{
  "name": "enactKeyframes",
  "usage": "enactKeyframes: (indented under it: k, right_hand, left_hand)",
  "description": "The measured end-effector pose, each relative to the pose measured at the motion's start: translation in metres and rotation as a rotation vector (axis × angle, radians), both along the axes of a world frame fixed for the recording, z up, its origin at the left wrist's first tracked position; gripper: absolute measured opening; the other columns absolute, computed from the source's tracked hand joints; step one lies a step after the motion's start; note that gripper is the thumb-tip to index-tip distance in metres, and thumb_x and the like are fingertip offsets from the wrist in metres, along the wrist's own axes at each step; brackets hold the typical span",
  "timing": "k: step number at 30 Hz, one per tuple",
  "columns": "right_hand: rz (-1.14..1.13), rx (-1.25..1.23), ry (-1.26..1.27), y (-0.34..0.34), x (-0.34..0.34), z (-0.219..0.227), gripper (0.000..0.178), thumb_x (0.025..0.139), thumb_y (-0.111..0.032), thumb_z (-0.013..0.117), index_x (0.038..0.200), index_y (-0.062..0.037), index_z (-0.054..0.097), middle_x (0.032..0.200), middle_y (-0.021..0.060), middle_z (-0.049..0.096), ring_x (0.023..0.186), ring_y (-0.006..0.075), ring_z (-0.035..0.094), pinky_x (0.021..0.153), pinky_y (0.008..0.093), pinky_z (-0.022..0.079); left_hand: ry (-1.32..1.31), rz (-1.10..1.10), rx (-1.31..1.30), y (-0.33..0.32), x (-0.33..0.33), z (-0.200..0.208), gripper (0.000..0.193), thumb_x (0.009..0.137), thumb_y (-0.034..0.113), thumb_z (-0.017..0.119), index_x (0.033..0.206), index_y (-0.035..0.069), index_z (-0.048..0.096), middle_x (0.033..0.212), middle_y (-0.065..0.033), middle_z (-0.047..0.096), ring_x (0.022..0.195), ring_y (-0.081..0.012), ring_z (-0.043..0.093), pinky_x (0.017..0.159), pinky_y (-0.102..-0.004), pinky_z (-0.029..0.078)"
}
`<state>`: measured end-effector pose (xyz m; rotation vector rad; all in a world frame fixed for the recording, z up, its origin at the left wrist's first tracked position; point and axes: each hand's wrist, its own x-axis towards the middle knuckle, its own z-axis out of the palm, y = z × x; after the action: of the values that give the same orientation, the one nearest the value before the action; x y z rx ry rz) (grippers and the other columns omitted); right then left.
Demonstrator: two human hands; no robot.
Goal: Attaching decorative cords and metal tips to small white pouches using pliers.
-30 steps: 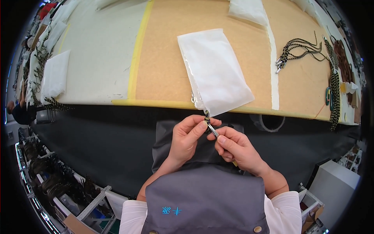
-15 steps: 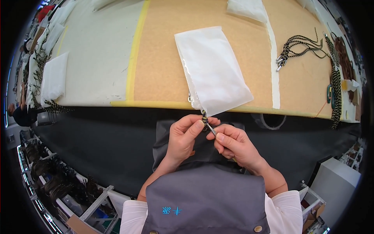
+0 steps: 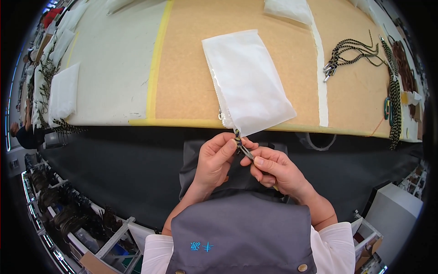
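A white zippered pouch point(image 3: 251, 80) lies over the table's front edge, its lower corner hanging toward me. At that corner is a small black-and-yellow knotted cord point(image 3: 238, 140), pinched between the thumb and fingers of my left hand point(image 3: 214, 157). My right hand point(image 3: 278, 169) is closed around metal tweezers point(image 3: 248, 154). Their prongs stand slightly apart, with the tips at the knot. Whether the tips grip a strand is too small to tell. A metal zipper pull point(image 3: 220, 114) hangs at the pouch's left side.
Loose black-and-yellow cords with metal ends point(image 3: 351, 52) lie at the table's right. Beside them are a long cord bundle point(image 3: 395, 109) and teal-handled scissors point(image 3: 387, 108). White pouches point(image 3: 65, 91) lie at the left, and another white pouch point(image 3: 289, 10) at the back.
The tweezers' prongs now show spread apart at the knot, where they looked together before. Both hands have barely moved, and the pouch has shifted slightly left.
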<state>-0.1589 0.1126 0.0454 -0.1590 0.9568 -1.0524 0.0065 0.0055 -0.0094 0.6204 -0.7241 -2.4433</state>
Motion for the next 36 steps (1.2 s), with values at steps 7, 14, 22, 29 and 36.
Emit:
enactKeyframes:
  k: [7,14,22,29,36]
  right_hand:
    - [0.027,-0.012,-0.025,-0.001,-0.002,-0.001,0.028,0.105,-0.023,0.051,0.117,-0.001,0.064,0.074,-0.0008,0.057,0.05,0.0019,0.033,0.046,0.0184,0.024]
    - [0.036,-0.036,-0.004,-0.001,-0.003,-0.002,0.028,0.105,-0.025,0.052,0.117,-0.0034,0.065,0.075,-0.0011,0.059,0.052,0.001,0.038,0.048,0.017,0.028]
    - [0.056,-0.055,0.231,-0.004,0.0,0.003,0.024,0.104,-0.021,0.052,0.115,-0.0039,0.065,0.073,-0.0019,0.06,0.054,0.001,0.042,0.05,0.0174,0.032]
    - [0.049,-0.193,0.713,-0.004,0.009,-0.001,0.019,0.102,-0.014,0.054,0.109,-0.0007,0.066,0.07,0.0016,0.063,0.066,0.0057,0.058,0.062,0.0234,0.045]
    - [0.053,-0.156,0.681,-0.005,0.007,0.003,0.019,0.102,-0.014,0.054,0.108,-0.0005,0.067,0.069,0.0018,0.062,0.067,0.0055,0.057,0.062,0.0231,0.045]
  left_hand:
    - [0.071,-0.025,0.047,-0.001,-0.001,-0.001,0.024,0.105,0.017,0.051,0.113,-0.002,0.063,0.113,-0.0155,0.069,0.114,-0.0279,0.065,0.097,-0.0397,0.052]
    - [0.051,-0.022,0.048,-0.002,0.0,-0.001,0.022,0.105,0.015,0.052,0.113,-0.002,0.063,0.112,-0.0154,0.069,0.115,-0.0279,0.064,0.098,-0.0402,0.052]
    - [0.06,0.046,0.093,0.003,-0.002,-0.005,0.013,0.103,0.012,0.054,0.106,0.004,0.063,0.111,-0.0182,0.07,0.117,-0.0341,0.063,0.096,-0.0427,0.053]
    - [0.028,0.049,0.068,0.003,-0.001,-0.002,0.014,0.104,0.013,0.052,0.105,0.004,0.063,0.115,-0.0199,0.069,0.119,-0.0339,0.062,0.095,-0.0444,0.052]
    - [-0.027,0.074,-0.039,0.002,-0.002,-0.007,0.014,0.104,0.015,0.052,0.103,0.005,0.062,0.116,-0.0194,0.069,0.115,-0.032,0.063,0.101,-0.0474,0.049]
